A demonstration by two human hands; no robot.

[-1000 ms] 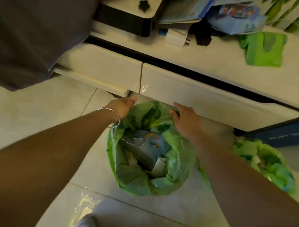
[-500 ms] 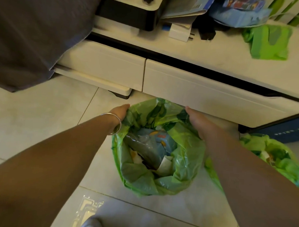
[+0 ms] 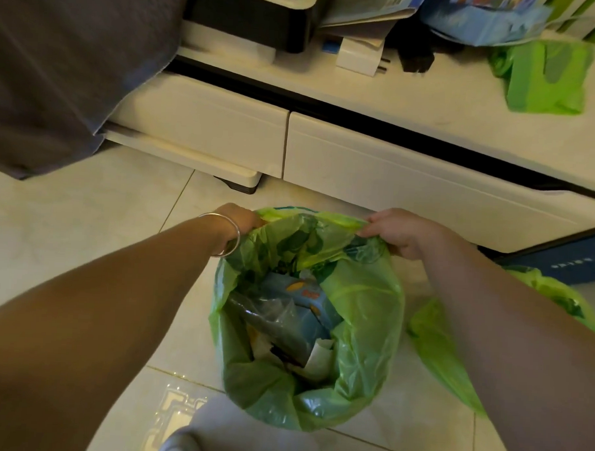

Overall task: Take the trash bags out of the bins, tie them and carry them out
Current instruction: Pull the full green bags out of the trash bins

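**Bag gripped at its far rim by both hands**

The bag (image 3: 356,333), thin green plastic, stands open on the tiled floor (image 3: 67,235) in front of a white cabinet (image 3: 410,182). The left hand's (image 3: 236,217) fingers are curled shut on the far left edge of the rim, bunching the plastic there. The right hand's (image 3: 396,234) fingers are pinched closed on the far right edge, and the rim stretches taut between the two grips. A silver bangle (image 3: 225,236) circles the left wrist. Both bare forearms reach in from the near corners of the view.

Inside the bag lie crumpled wrappers (image 3: 295,314), blue and clear, and a scrap of white paper (image 3: 319,357). Whether a bin sits under the plastic cannot be told.

Just right of the right forearm a second green bag (image 3: 434,347) lies on the floor, partly hidden by the arm. On the cabinet top sits a folded green bag (image 3: 548,79), with a white plug (image 3: 359,59), papers and a blue packet (image 3: 485,20) behind it. Grey cloth (image 3: 58,61) hangs at the upper left. A shoe tip (image 3: 177,446) shows at the bottom edge.
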